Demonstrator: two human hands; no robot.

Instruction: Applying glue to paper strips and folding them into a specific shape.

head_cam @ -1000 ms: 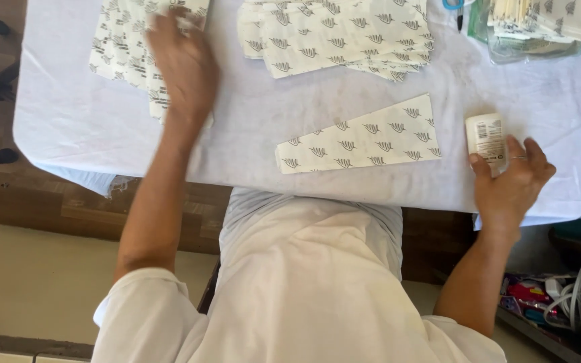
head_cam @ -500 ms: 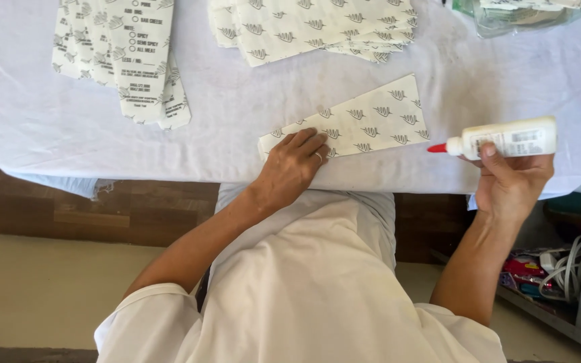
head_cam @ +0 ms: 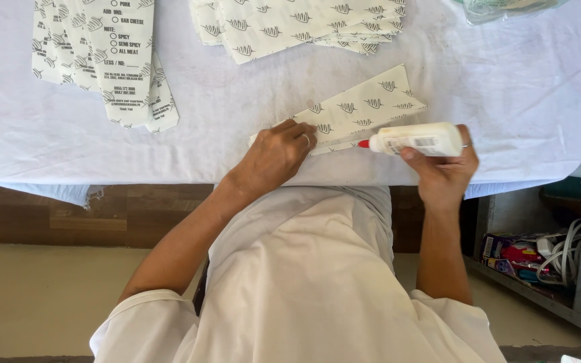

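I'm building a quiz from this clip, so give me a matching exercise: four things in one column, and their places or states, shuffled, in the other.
Things:
1. white glue bottle with red tip
2. long leaf-patterned paper strip
3. stack of printed checklist papers
4. white cloth-covered table

Places or states:
A. pressed flat under the left hand
B. bears all the paper
C. held sideways in the right hand
D. lying at the far left of the table

Pairs: 1-C, 2-A, 3-D, 4-B
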